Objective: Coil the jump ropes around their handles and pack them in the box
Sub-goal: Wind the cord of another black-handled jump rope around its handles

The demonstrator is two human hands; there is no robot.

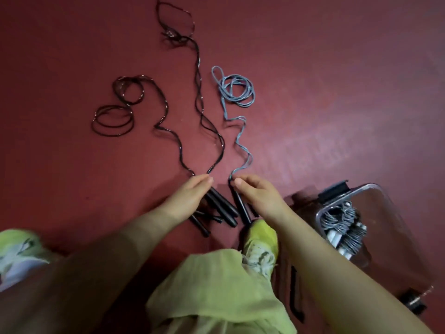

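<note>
Green trouser leg (216, 285), yellow shoe (261, 239) nearest. Box (375, 198) at right on red floor (337, 92), coiled grey ropes (342, 220) inside. Left hand (190, 194) fingers straight, over black handles (221, 206), tips at black rope ends. Right hand (260, 196) curled round handle (240, 206) of blue rope (237, 92). Black ropes (199, 104) trail away loose, partly looped.

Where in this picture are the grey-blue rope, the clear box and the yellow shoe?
grey-blue rope (237, 91): head view, on its loose coil on the floor.
clear box (375, 189): head view, on its far rim.
yellow shoe (261, 233): head view, on its toe.
</note>
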